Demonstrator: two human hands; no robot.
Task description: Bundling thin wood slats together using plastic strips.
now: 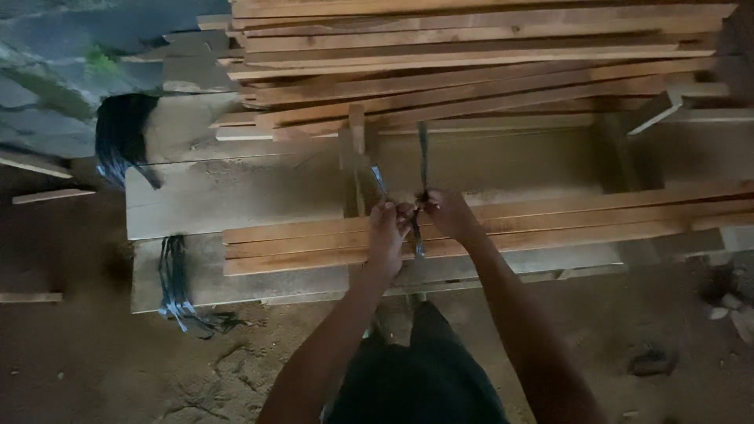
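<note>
A bundle of long thin wooden slats (550,224) lies across a rough workbench (236,196) in front of me. A dark strap (422,157) is wrapped around the bundle near its middle. My left hand (389,232) grips one end of the strap, which runs up and to the left. Close beside it, my right hand (448,213) grips the other end, which rises straight up. Both hands rest on top of the slats, nearly touching.
A tall stack of similar slats (471,55) fills the back of the bench. A coil of dark strapping (122,133) sits at the far left, and loose strap ends (177,286) hang off the bench's front left. The floor is dirt with scattered wood offcuts.
</note>
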